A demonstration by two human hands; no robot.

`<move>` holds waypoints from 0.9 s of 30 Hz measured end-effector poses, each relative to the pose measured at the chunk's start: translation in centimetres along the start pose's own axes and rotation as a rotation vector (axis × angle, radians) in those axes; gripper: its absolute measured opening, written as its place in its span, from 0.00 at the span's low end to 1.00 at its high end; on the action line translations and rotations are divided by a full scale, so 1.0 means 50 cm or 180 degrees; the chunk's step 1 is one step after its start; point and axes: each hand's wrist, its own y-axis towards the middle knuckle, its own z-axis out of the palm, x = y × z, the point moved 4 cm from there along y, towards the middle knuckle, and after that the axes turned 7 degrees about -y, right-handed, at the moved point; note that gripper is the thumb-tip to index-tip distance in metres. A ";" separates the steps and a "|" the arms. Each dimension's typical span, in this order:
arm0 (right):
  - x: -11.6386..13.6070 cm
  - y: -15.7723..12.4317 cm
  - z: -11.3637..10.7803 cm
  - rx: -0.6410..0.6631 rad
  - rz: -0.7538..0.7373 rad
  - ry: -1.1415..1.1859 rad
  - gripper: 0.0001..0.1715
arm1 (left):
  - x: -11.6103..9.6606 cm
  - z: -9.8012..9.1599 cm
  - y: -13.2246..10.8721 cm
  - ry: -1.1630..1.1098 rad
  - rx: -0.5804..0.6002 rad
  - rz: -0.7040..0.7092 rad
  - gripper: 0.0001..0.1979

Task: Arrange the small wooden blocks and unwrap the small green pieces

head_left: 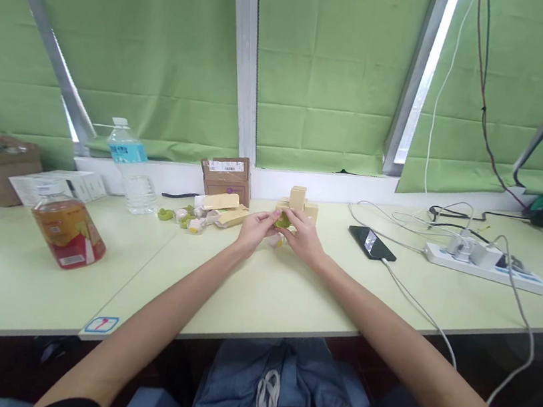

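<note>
Above the middle of the table, my left hand (256,231) and my right hand (303,236) meet, fingers closed around a small olive-green item (282,220). Both hands grip it between fingertips. Just below it shows a small clear-wrapped piece (275,240), partly hidden by the fingers. Small yellow boxes (297,198) stand stacked right behind my hands. To the left of my left hand lie flattened yellow cartons (232,216), small wrapped pieces (195,225) and another green item (165,214).
A brown carton (226,178) stands at the back. Leftward are a water bottle (135,174), a red drink bottle (69,232) and white boxes (84,186). On the right lie a phone (371,243) with its cable and a power strip (487,269).
</note>
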 end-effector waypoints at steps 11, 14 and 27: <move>0.002 0.000 -0.004 0.0028 0.0099 -0.0071 0.26 | 0.001 0.012 -0.007 0.0024 -0.0151 -0.0033 0.32; 0.004 0.004 -0.008 -0.0013 0.0155 -0.0014 0.24 | 0.006 0.016 -0.004 -0.0103 -0.0218 -0.0067 0.29; 0.030 0.027 -0.042 -0.0292 0.0898 0.0752 0.25 | 0.006 -0.016 0.018 -0.0400 0.0283 -0.0327 0.18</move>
